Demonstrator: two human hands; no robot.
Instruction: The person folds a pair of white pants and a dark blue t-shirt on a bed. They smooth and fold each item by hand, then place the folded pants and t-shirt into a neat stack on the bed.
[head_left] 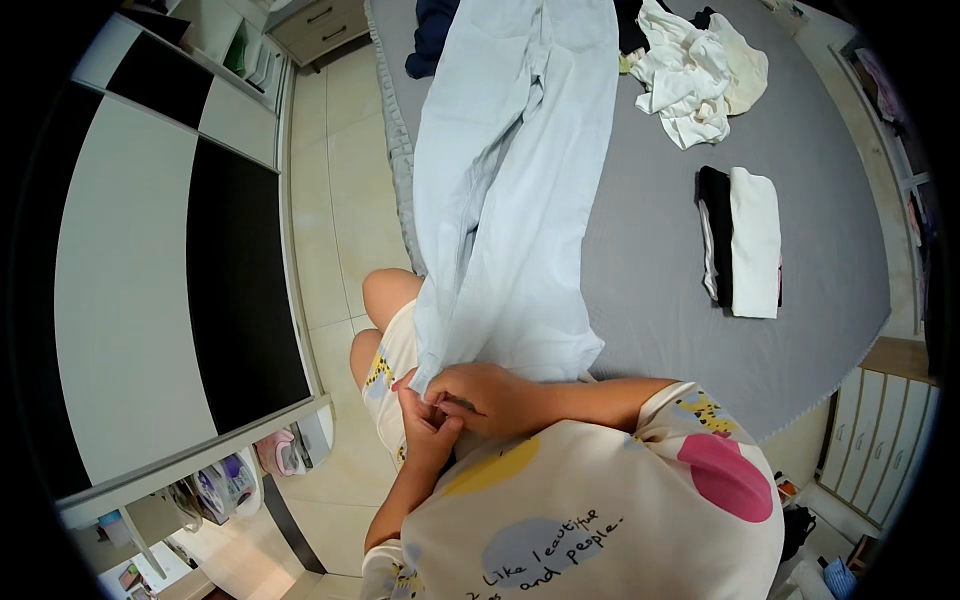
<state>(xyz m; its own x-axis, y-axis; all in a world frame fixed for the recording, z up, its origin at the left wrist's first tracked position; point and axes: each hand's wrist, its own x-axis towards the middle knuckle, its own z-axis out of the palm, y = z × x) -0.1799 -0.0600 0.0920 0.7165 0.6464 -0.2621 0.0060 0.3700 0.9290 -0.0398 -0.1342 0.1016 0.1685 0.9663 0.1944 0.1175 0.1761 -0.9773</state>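
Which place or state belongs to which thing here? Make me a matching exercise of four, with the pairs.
Things
1. Trousers
2. Folded stack
3. White heap
4. Wardrobe

Places and states
A. Crumpled, at the bed's far end
B. Black and white panels, left of the bed
C. Spread out, lower end at the left hand and right hand
D. Neat, on the bed's right side

Pairs: 1-C, 2-D, 3-A, 4-B

Bright, even indoor light, soft shadows along the pale trousers [545, 200], strong fisheye curvature and black corners
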